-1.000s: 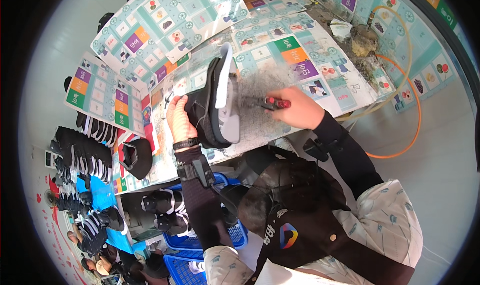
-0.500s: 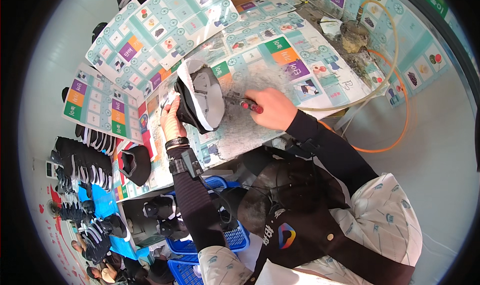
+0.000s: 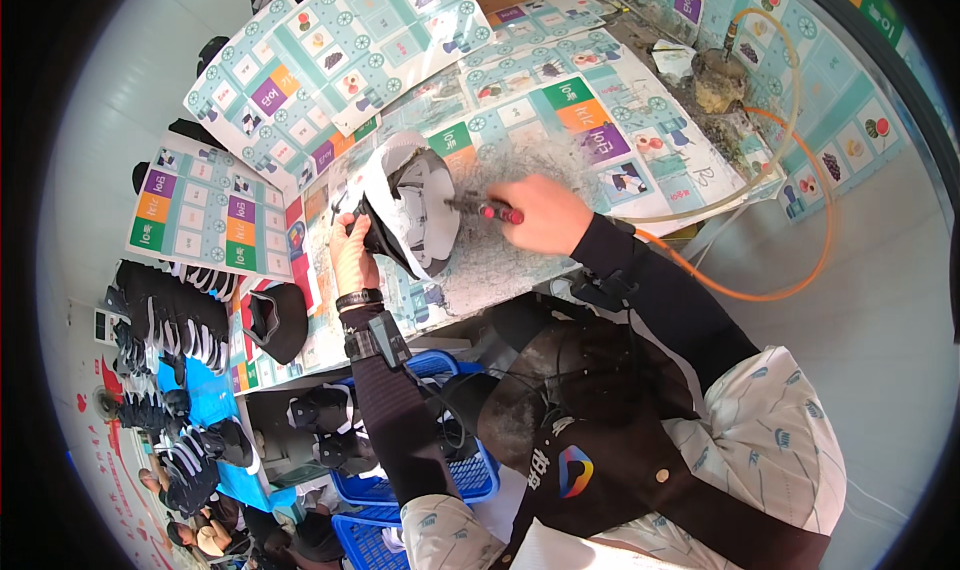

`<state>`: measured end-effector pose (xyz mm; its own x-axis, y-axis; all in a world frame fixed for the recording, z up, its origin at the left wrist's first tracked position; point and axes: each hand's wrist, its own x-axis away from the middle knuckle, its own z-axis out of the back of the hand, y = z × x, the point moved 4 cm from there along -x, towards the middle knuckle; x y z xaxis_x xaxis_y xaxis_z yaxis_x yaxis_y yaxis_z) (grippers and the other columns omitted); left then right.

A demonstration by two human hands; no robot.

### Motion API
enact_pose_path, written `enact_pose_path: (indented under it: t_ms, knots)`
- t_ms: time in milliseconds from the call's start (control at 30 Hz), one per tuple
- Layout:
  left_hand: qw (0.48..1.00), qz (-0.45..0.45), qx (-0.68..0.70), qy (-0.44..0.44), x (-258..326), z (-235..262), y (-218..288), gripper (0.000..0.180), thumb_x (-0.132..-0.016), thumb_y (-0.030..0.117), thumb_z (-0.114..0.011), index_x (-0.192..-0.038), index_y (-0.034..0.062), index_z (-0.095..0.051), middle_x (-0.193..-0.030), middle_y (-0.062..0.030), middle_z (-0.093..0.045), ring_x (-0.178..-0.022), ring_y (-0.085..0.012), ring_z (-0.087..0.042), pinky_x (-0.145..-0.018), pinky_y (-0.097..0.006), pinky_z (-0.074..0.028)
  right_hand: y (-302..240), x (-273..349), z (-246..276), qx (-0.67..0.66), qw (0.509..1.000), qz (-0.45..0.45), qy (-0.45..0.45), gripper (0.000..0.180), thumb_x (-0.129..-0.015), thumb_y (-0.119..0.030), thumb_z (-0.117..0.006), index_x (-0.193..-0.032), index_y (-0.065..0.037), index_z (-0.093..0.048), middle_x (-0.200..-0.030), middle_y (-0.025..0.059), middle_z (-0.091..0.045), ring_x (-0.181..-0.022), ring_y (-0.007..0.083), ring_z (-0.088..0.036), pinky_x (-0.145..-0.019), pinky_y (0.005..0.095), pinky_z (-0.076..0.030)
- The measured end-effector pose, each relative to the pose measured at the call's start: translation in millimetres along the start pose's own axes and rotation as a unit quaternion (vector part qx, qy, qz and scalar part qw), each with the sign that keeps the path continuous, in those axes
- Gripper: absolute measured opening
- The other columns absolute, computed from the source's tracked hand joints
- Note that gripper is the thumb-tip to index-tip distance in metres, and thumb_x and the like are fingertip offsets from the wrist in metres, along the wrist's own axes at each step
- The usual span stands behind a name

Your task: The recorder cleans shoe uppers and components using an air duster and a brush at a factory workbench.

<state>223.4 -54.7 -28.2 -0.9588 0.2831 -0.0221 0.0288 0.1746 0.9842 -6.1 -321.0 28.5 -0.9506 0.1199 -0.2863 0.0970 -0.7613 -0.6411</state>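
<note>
A black shoe with a white sole (image 3: 405,205) is held tilted above the tabletop (image 3: 560,140), which is covered with colourful printed sheets. It is gripped at its lower edge by the left hand (image 3: 352,255), fingers curled around it. A red-handled tool (image 3: 487,210) is clasped in the closed right hand (image 3: 545,213), its tip set against the shoe's opening. Blue plastic baskets (image 3: 455,475) are seen below.

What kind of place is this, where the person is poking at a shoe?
Probably a shoe workshop or small factory. The left hand holds a black-and-white shoe while the right hand works a red-handled tool on it. Rows of matching shoes wait nearby, with more in blue crates below.
</note>
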Motion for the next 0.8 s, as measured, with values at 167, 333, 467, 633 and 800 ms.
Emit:
enact_pose_path:
  t_ms: [167, 333, 467, 633, 800]
  knots:
    - [0.999, -0.011, 0.03, -0.011, 8.0, 5.3, -6.7, 0.019, -0.101, -0.002, -0.06, -0.115, 0.0104, -0.057, -0.101, -0.0016, -0.066, -0.087, -0.0112, -0.062, -0.078, -0.026, -0.05, -9.6, -4.9, -1.7, 0.008, 0.999, 0.035, -0.039, 0.026, -0.076, -0.009, -0.06, -0.098, -0.006, -0.071, -0.073, 0.0249, -0.065, -0.077, 0.0476, -0.065, -0.069, 0.0577, -0.05]
    - [0.997, -0.016, -0.059, 0.038, 20.1, 1.8, 0.0, 0.023, -0.099, -0.002, -0.062, -0.114, 0.0147, -0.058, -0.097, 0.0027, -0.063, -0.084, -0.01, -0.059, -0.074, -0.027, -0.048, -14.7, -2.2, -1.0, -0.035, 0.999, 0.037, 0.004, 0.025, -0.076, -0.008, -0.06, -0.098, -0.005, -0.071, -0.074, 0.0248, -0.065, -0.078, 0.0472, -0.066, -0.071, 0.0574, -0.05]
    - [0.995, -0.079, -0.043, 0.045, 34.8, 6.3, 10.1, 0.027, -0.095, -0.003, -0.069, -0.112, 0.0166, -0.06, -0.097, 0.0045, -0.061, -0.084, -0.0092, -0.057, -0.074, -0.026, -0.047, -20.8, 2.2, -7.7, -0.007, 0.997, 0.003, -0.076, 0.021, -0.076, -0.011, -0.06, -0.092, -0.002, -0.072, -0.079, 0.0278, -0.067, -0.082, 0.0485, -0.066, -0.076, 0.0591, -0.052]
    - [0.989, -0.098, -0.11, 0.012, 42.8, 4.7, 22.3, 0.056, -0.095, 0.002, -0.074, -0.148, 0.0044, -0.055, -0.127, -0.0087, -0.069, -0.11, -0.0157, -0.065, -0.097, -0.027, -0.052, -7.3, 10.6, -6.6, -0.025, 0.999, -0.021, -0.02, 0.028, -0.076, -0.012, -0.059, -0.098, -0.001, -0.074, -0.085, 0.028, -0.069, -0.087, 0.0491, -0.066, -0.081, 0.0575, -0.052]
    - [0.991, -0.048, -0.125, -0.021, 38.9, 26.9, 15.9, 0.052, -0.095, 0.003, -0.075, -0.144, 0.0023, -0.059, -0.123, -0.0094, -0.071, -0.104, -0.0153, -0.068, -0.095, -0.028, -0.054, -6.0, 17.4, -11.6, -0.091, 0.994, -0.061, -0.018, 0.031, -0.079, -0.011, -0.061, -0.105, -0.002, -0.074, -0.09, 0.0285, -0.069, -0.092, 0.0493, -0.065, -0.082, 0.0544, -0.053]
